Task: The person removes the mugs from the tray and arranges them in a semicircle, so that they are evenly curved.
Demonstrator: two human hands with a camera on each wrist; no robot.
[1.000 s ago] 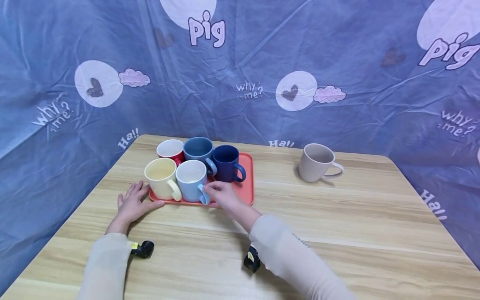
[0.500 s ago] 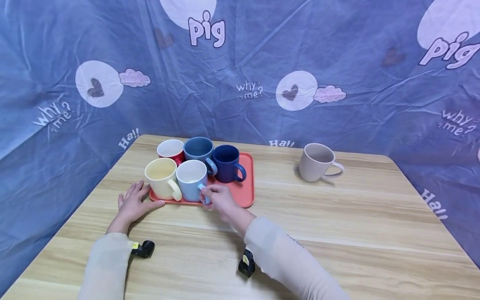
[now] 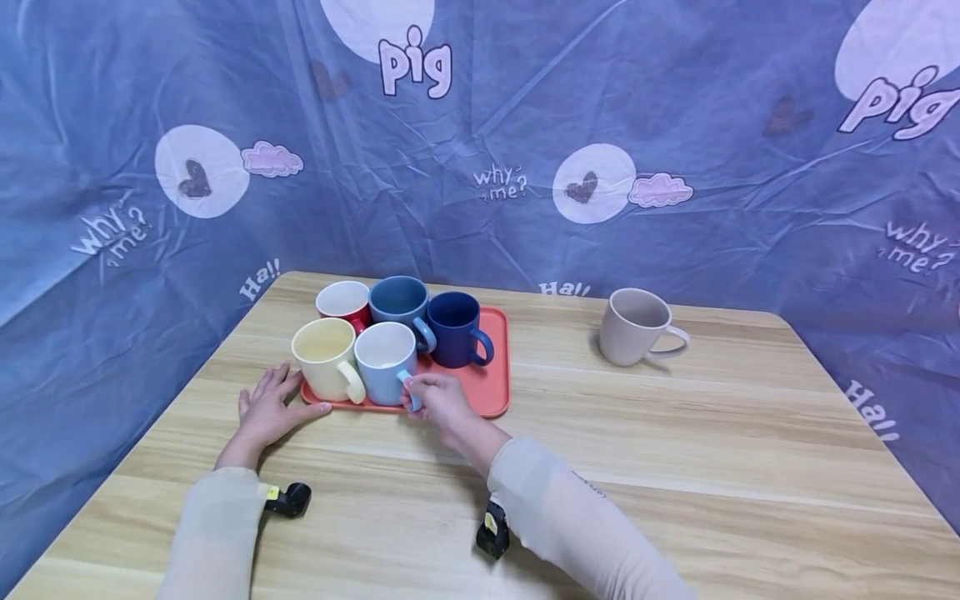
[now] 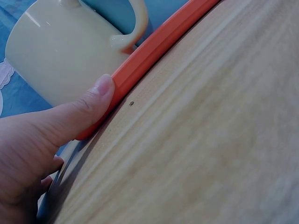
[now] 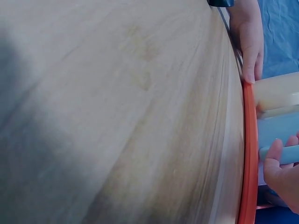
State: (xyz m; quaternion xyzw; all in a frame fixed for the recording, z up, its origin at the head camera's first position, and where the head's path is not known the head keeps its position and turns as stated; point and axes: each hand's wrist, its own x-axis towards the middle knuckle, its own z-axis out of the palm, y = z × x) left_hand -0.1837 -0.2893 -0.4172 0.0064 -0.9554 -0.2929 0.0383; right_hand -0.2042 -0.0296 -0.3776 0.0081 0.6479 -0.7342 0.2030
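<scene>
My right hand [image 3: 442,406] pinches the handle of a light blue mug [image 3: 384,362] that stands at the front of a coral-red tray [image 3: 491,367]. In the right wrist view, the thumb [image 5: 274,151] lies against that handle, with fingers behind it. My left hand [image 3: 268,414] is spread at the tray's front left corner. Its thumb [image 4: 100,88] touches the tray's rim [image 4: 154,44], close beside a cream mug [image 3: 324,358]. Behind these two stand a red mug with a white inside [image 3: 343,298], a teal-blue mug [image 3: 397,298] and a navy mug [image 3: 453,329].
A light grey mug [image 3: 633,327] stands apart at the back right of the wooden table [image 3: 675,467], its handle pointing right. A blue printed cloth [image 3: 480,125] hangs behind the table and along its sides. Black wrist cameras [image 3: 493,531] sit under both sleeves.
My right hand has shifted slightly left and closed more firmly round the light blue mug's handle. The left hand stays at the tray's corner, and the mugs stand as before.
</scene>
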